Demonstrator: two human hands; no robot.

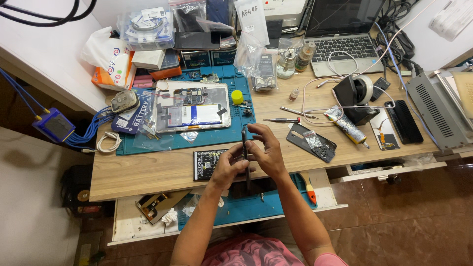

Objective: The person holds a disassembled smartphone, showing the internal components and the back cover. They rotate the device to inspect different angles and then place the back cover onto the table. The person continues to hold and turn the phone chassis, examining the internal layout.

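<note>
— Wooden tabletop (162, 170) crowded with repair clutter, seen from the head camera: what do the hands have?

— Both are on a thin dark phone (245, 148), held on edge above the front of the tabletop, just over a blue mat (197, 140). The left hand (227, 166) closes on its lower part from the left; the right hand (264, 150) wraps the upper part, fingers curled over the edge. Each grip is closed on the phone.

— What lies close by?

— A small dark battery (206, 164) touching the left wrist area, an opened tablet (193, 107) further back on the mat, a screwdriver (282, 120) and a glue tube (346, 124) to the right, and a dark back cover (311, 142) beside the right hand.

— How should the phone be handled well here?

— I would judge: keep pressure even along the edge, thumbs low, and avoid twisting the thin body. Whether a seam is opening I cannot tell.
</note>
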